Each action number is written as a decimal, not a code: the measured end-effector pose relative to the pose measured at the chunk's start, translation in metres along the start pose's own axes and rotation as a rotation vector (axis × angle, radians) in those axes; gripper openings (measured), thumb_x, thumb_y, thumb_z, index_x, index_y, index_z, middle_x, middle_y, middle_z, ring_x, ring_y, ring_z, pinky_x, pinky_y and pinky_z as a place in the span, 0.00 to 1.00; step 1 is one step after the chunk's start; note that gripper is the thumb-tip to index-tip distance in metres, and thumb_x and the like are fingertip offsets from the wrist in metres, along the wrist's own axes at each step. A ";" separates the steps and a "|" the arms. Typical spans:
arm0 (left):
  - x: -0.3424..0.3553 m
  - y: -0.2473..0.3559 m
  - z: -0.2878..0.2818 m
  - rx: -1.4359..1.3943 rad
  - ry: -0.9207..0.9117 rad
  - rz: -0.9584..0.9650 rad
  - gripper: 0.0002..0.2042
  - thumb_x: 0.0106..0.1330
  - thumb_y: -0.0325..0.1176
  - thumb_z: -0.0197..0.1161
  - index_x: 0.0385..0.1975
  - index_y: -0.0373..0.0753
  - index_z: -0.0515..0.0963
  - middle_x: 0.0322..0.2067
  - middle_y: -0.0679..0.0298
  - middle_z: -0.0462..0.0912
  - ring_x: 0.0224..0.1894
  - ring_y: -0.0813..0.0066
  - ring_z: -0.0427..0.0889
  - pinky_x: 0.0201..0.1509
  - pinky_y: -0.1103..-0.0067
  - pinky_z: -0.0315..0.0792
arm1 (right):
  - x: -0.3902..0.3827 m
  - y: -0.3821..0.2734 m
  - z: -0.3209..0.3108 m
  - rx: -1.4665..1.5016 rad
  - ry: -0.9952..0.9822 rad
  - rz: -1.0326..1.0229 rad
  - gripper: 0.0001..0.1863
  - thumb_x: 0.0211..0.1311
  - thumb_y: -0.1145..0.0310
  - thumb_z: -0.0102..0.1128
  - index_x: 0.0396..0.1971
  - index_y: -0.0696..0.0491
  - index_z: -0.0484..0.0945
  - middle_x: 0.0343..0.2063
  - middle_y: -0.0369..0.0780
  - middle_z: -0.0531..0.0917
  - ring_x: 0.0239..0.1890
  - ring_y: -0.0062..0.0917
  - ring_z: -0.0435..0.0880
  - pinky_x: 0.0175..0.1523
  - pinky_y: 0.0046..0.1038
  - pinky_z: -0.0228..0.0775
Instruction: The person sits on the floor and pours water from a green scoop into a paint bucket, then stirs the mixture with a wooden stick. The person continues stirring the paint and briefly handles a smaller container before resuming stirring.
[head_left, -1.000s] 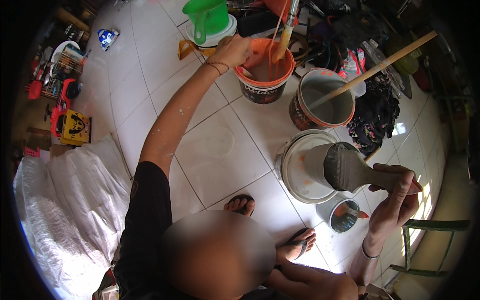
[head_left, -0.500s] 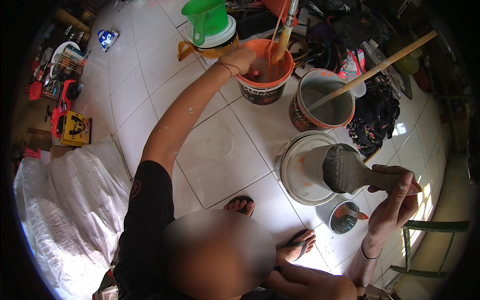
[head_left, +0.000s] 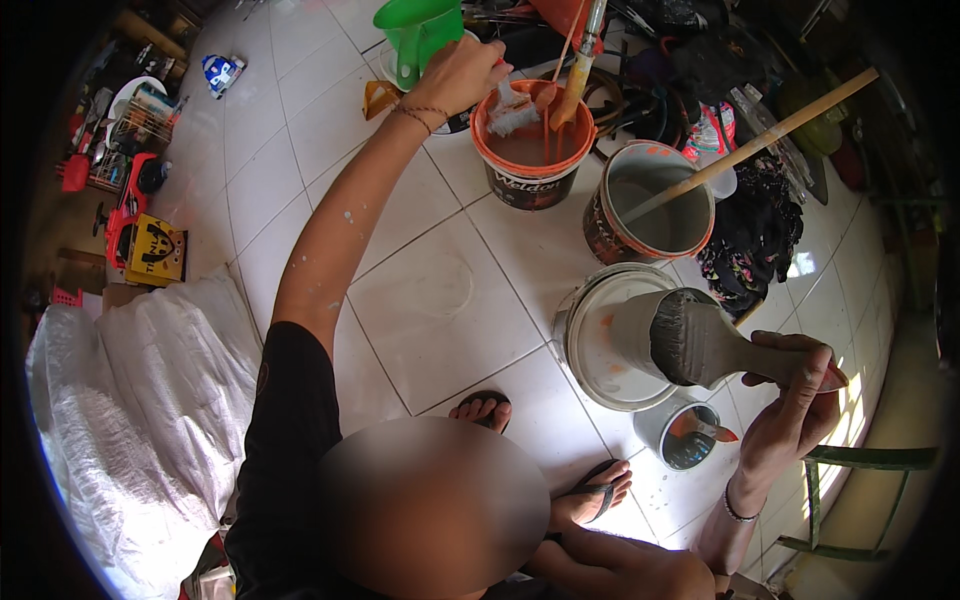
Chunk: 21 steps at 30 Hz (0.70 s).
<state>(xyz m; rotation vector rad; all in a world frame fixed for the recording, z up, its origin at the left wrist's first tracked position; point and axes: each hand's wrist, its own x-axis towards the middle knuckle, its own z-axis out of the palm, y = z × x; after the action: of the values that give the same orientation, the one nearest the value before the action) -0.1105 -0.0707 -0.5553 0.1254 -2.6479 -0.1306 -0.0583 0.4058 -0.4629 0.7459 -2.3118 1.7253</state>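
Observation:
My left hand [head_left: 464, 76] is closed round the red handle of a small paintbrush [head_left: 512, 118], whose wet, pale bristles hang over the orange-rimmed bucket [head_left: 530, 187]. Murky reddish liquid fills part of that bucket, and a wooden-handled tool [head_left: 580, 75] and a thin stick lean in it. On the right, my right hand [head_left: 793, 410] grips the handle of a wide paintbrush [head_left: 700, 345]. Its grey-coated bristles lie at the mouth of a grey can [head_left: 637, 332], which is on a white lidded pail [head_left: 590, 365]. How far the bristles reach into the can is hidden.
A second orange-rimmed bucket [head_left: 600, 228] holds a long wooden stick [head_left: 750, 145] slanting up right. A small tin [head_left: 655, 440] with a brush stands near my foot. A green dipper [head_left: 412, 38] sits at the back. White sacking [head_left: 150, 420] lies left; a green metal frame [head_left: 870, 455] stands right.
My left hand has risen up and slightly back from the orange-rimmed bucket, bringing the small paintbrush's bristles into sight above the liquid. My right hand and the wide paintbrush stay nearly still.

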 end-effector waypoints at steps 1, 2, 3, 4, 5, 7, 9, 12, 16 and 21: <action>-0.001 0.006 -0.001 0.007 0.006 -0.011 0.15 0.69 0.40 0.66 0.34 0.31 0.81 0.25 0.46 0.83 0.30 0.44 0.83 0.37 0.60 0.76 | 0.000 0.000 0.000 0.002 0.008 0.004 0.30 0.83 0.52 0.41 0.36 0.67 0.80 0.31 0.48 0.86 0.24 0.26 0.84 0.26 0.23 0.75; -0.003 0.011 -0.003 0.024 0.005 0.000 0.15 0.68 0.40 0.66 0.34 0.31 0.81 0.25 0.45 0.83 0.31 0.45 0.83 0.37 0.60 0.77 | 0.000 0.000 0.000 -0.003 0.006 0.004 0.30 0.83 0.53 0.41 0.36 0.67 0.80 0.31 0.48 0.86 0.24 0.27 0.84 0.26 0.23 0.75; -0.004 0.015 -0.004 0.039 0.003 0.010 0.15 0.67 0.40 0.67 0.33 0.32 0.81 0.25 0.45 0.83 0.32 0.45 0.84 0.37 0.61 0.79 | 0.000 -0.001 -0.001 -0.011 0.004 0.004 0.30 0.83 0.53 0.41 0.36 0.67 0.80 0.32 0.48 0.86 0.24 0.27 0.84 0.26 0.24 0.75; -0.005 0.018 -0.004 0.055 0.002 0.020 0.15 0.66 0.40 0.67 0.33 0.32 0.81 0.26 0.45 0.83 0.33 0.45 0.85 0.38 0.61 0.80 | 0.001 -0.001 -0.001 -0.018 0.002 0.005 0.30 0.83 0.53 0.41 0.36 0.67 0.80 0.32 0.48 0.86 0.24 0.27 0.84 0.26 0.24 0.75; -0.006 0.020 -0.003 0.054 0.021 0.018 0.14 0.65 0.40 0.68 0.33 0.31 0.81 0.25 0.45 0.83 0.32 0.45 0.85 0.37 0.61 0.80 | 0.001 -0.001 -0.002 -0.021 -0.005 -0.009 0.30 0.83 0.53 0.41 0.36 0.67 0.80 0.32 0.49 0.86 0.25 0.27 0.84 0.26 0.24 0.76; -0.011 0.019 -0.004 0.060 0.058 0.015 0.13 0.63 0.38 0.69 0.32 0.31 0.81 0.23 0.46 0.83 0.31 0.46 0.85 0.37 0.62 0.80 | 0.000 -0.001 -0.003 -0.020 -0.020 -0.034 0.30 0.83 0.53 0.41 0.36 0.67 0.80 0.33 0.49 0.86 0.25 0.27 0.85 0.26 0.24 0.76; -0.014 0.015 -0.007 0.018 0.056 -0.027 0.12 0.62 0.36 0.69 0.32 0.31 0.81 0.23 0.46 0.83 0.30 0.46 0.85 0.37 0.62 0.80 | 0.000 0.000 -0.004 -0.026 -0.020 -0.032 0.29 0.83 0.54 0.41 0.37 0.67 0.80 0.33 0.49 0.86 0.26 0.27 0.85 0.26 0.24 0.76; -0.012 0.016 -0.006 0.037 0.032 -0.058 0.10 0.61 0.34 0.69 0.31 0.32 0.81 0.23 0.46 0.83 0.30 0.46 0.86 0.37 0.62 0.80 | 0.000 0.000 -0.003 0.006 -0.010 -0.021 0.29 0.83 0.54 0.42 0.38 0.68 0.80 0.33 0.49 0.86 0.27 0.28 0.86 0.26 0.24 0.77; -0.007 0.024 0.005 0.115 0.014 -0.008 0.07 0.59 0.31 0.68 0.30 0.33 0.81 0.24 0.46 0.84 0.30 0.47 0.87 0.37 0.61 0.81 | -0.001 -0.002 -0.003 0.008 -0.013 -0.008 0.28 0.82 0.55 0.42 0.39 0.68 0.80 0.33 0.49 0.86 0.28 0.27 0.86 0.27 0.24 0.77; 0.007 0.051 0.016 0.240 -0.062 0.091 0.05 0.58 0.28 0.66 0.29 0.33 0.81 0.24 0.46 0.84 0.32 0.47 0.88 0.36 0.61 0.82 | -0.001 -0.004 -0.001 0.002 -0.017 -0.034 0.28 0.83 0.55 0.42 0.39 0.67 0.80 0.33 0.49 0.86 0.28 0.27 0.85 0.29 0.24 0.76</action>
<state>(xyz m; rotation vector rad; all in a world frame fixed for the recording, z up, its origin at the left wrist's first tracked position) -0.1273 -0.0194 -0.5601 0.0813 -2.7167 0.2179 -0.0553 0.4065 -0.4597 0.7980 -2.2949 1.7142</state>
